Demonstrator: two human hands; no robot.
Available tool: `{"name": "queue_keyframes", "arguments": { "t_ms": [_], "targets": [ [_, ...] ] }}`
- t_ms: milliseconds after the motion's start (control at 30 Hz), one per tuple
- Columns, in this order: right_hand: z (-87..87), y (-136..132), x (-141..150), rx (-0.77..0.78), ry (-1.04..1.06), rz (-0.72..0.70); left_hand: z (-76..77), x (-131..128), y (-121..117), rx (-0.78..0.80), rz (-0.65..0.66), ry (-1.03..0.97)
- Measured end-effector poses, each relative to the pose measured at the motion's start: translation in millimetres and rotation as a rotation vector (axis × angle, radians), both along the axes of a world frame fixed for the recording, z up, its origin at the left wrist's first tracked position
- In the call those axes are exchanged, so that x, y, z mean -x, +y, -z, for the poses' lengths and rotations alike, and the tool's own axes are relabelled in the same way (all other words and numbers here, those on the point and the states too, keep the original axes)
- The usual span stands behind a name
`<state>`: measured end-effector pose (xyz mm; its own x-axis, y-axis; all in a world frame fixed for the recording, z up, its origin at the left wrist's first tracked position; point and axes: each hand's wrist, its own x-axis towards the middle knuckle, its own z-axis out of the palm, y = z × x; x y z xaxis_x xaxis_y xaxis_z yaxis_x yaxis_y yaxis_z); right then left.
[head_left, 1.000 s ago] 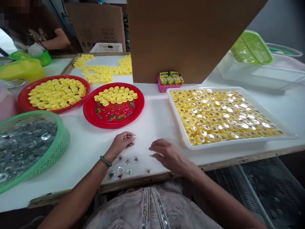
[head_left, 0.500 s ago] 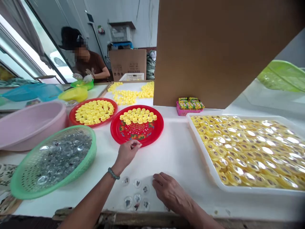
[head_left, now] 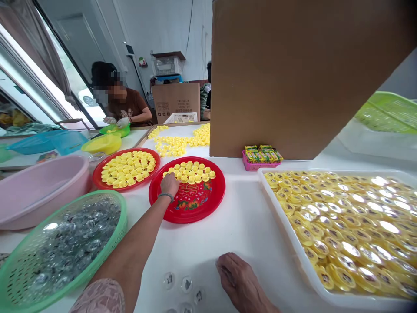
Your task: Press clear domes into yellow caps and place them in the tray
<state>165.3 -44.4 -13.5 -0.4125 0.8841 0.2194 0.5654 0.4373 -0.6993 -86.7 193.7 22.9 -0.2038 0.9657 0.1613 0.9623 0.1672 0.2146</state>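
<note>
My left hand (head_left: pixel 170 185) reaches over the left side of a red patterned tray (head_left: pixel 195 216). Its fingers are bunched at the near left end of the small yellow hat-shaped pieces (head_left: pixel 192 170), touching that group; the fingertips are mostly hidden. On the white table, lower down, rests my right hand (head_left: pixel 239 278), fingers curled together and thumb tucked in. Whatever those fingers hold, if anything, is hidden. Left of it lie several clear round discs with small dark pictures (head_left: pixel 186 284), some cut off by the bottom edge.
A white tray (head_left: pixel 295 256) of yellow pieces under clear covers stands right. Left are a green basket (head_left: pixel 122 217) of clear parts, a pink basin (head_left: pixel 42 191) and another red tray (head_left: pixel 99 178). A cardboard panel (head_left: pixel 276 78) rises behind a pink box (head_left: pixel 260 166). A gloved co-worker (head_left: pixel 132 104) sits far left.
My left hand has moved forward from above the discs to the yellow pieces on the red tray. My right hand stays near the discs, fingers more curled. The view has tilted up and turned left.
</note>
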Motion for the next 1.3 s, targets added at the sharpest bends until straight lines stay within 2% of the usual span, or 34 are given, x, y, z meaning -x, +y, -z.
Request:
{"name": "queue_keyframes", "arguments": {
  "t_ms": [133,433,633,800,867,933,1067,1133,1200,1300],
  "targets": [
    [0.7,-1,0,-0.007,0.082,0.004,0.8,-1,-3,0.024,0.021,0.018],
    [0.1,0,-1,-0.038,0.131,0.04,-7.4,4,-35,0.054,0.118,0.015],
    [4.1,2,-1,-0.062,0.171,0.038,-8.8,6,-23,0.044,0.079,0.009],
    [5.7,3,-1,0.001,0.217,0.076,-10.7,1,-19,0.049,0.127,-0.002],
    [0.8,2,-3,0.071,0.289,0.114,-13.5,-6,-32,0.046,0.155,-0.008],
    [-5.6,3,-6,0.169,0.369,0.171,-16.5,-17,-56,0.029,0.209,-0.031],
    [-13.2,6,-11,0.375,0.527,0.287,-16.5,-47,-123,-0.02,0.484,-0.175],
    [-13.5,8,-12,0.472,0.673,0.306,-9.8,-61,-154,0.029,0.619,-0.237],
    [-12.9,9,-13,0.547,0.814,0.298,0.9,-71,-176,0.093,0.697,-0.265],
    [-11.6,8,-15,0.595,0.916,0.269,15.3,-78,-190,0.138,0.732,-0.289]
  ]
}}
